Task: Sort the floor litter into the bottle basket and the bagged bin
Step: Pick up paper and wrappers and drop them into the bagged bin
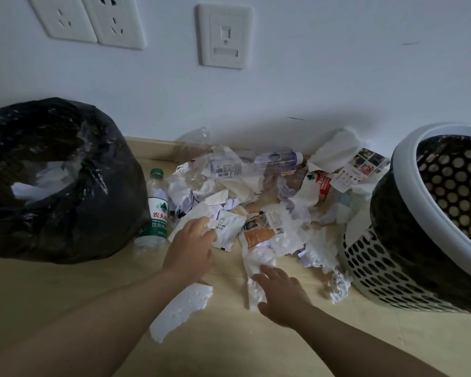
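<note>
Plastic bottles [157, 208], two; left hand [190, 247] pinching one white packet [227, 229], right hand [282, 292] spread, empty.

Wall sockets [89, 19]; a wall switch [225, 36].

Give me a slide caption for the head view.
Both hands reach into floor litter between bagged bin and basket.

The basket [408, 270] runs off the right edge, the bagged bin [52, 186] off the left, and the left hand [189, 247] hides its own fingertips among the paper.
</note>
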